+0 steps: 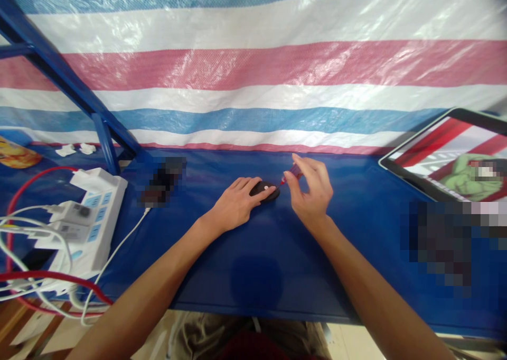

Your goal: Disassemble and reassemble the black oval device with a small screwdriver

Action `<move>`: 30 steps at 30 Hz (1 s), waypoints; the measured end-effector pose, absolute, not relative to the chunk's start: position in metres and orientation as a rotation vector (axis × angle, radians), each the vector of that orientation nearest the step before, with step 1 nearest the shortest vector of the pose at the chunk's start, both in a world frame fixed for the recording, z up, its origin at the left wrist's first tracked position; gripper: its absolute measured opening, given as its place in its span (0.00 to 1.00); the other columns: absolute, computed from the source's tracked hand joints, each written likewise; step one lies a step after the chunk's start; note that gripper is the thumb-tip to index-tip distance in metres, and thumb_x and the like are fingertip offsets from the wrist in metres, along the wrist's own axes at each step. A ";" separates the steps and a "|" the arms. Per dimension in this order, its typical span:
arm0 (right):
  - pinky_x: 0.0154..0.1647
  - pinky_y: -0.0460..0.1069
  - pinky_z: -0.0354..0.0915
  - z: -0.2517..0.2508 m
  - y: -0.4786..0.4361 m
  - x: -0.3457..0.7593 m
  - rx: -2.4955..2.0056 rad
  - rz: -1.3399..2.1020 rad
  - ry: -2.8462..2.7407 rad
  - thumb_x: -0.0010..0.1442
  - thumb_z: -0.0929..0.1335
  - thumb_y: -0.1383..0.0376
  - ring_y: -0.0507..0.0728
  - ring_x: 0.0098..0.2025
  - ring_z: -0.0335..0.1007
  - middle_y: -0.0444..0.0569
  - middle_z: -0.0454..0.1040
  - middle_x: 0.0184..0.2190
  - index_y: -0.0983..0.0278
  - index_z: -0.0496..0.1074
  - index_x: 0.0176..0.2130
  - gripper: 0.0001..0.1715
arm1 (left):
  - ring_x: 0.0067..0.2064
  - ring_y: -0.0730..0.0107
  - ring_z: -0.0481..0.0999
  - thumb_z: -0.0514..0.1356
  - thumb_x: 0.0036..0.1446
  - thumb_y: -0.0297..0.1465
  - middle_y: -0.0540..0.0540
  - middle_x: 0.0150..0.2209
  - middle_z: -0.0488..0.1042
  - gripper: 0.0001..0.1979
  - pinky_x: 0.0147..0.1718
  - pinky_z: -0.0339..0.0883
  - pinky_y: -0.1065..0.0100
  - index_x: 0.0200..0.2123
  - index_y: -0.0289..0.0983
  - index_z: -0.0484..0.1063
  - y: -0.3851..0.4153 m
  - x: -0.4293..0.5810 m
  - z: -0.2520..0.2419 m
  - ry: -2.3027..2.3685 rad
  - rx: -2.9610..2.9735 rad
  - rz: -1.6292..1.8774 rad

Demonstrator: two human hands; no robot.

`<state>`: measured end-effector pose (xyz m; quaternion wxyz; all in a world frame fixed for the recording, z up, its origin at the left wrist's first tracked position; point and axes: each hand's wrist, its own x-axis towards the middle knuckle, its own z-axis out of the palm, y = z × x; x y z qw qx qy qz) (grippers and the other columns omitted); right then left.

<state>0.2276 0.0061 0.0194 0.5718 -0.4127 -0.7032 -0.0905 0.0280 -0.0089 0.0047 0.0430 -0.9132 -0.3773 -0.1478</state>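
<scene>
On the blue table, a small black rounded object like a computer mouse [270,195] lies under the fingers of my left hand [234,205], which hold it against the tabletop. A small pale spot shows on its top. Just to its right, my right hand [312,190] pinches a small screwdriver-like tool with a red and purple handle [293,173] between thumb and fingers. The tool slants down to the left, its tip close to the right end of the black object. Whether the tip touches it cannot be made out.
A white power strip [103,220] with plugs and red and white cables stands at the left, near a blurred dark device [163,183] on a white cable. A tablet [443,159] leans at the right, above a blurred dark item [443,241]. Striped sheeting [253,66] hangs behind the blue table [253,275].
</scene>
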 end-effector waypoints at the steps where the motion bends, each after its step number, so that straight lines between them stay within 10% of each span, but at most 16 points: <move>1: 0.44 0.54 0.70 0.020 0.007 0.230 -1.001 -0.194 -1.604 0.63 0.64 0.61 0.58 0.41 0.70 0.54 0.72 0.41 0.61 0.69 0.55 0.21 | 0.55 0.55 0.66 0.52 0.63 0.28 0.40 0.57 0.62 0.26 0.55 0.61 0.53 0.63 0.46 0.57 -0.010 0.029 0.005 -1.160 -2.787 -0.452; 8: 0.38 0.56 0.70 0.006 0.033 0.251 -1.380 0.206 -1.635 0.60 0.63 0.61 0.56 0.30 0.70 0.50 0.74 0.35 0.63 0.71 0.52 0.22 | 0.61 0.55 0.62 0.51 0.64 0.27 0.40 0.60 0.63 0.22 0.59 0.57 0.49 0.61 0.45 0.61 -0.007 0.024 0.002 -1.124 -2.838 -0.534; 22: 0.49 0.56 0.66 -0.016 0.036 0.239 -1.631 0.190 -1.963 0.57 0.67 0.63 0.64 0.46 0.71 0.59 0.74 0.45 0.69 0.72 0.50 0.22 | 0.54 0.63 0.69 0.59 0.58 0.24 0.44 0.51 0.63 0.30 0.53 0.66 0.61 0.61 0.50 0.61 0.004 -0.001 0.006 -1.237 -3.072 -0.688; 30: 0.46 0.53 0.61 0.007 0.018 0.233 -1.092 0.174 -2.154 0.62 0.64 0.61 0.58 0.43 0.70 0.52 0.74 0.42 0.63 0.74 0.42 0.13 | 0.49 0.65 0.72 0.60 0.58 0.26 0.45 0.47 0.68 0.24 0.50 0.67 0.63 0.58 0.47 0.66 0.006 -0.007 0.008 -1.301 -3.048 -0.791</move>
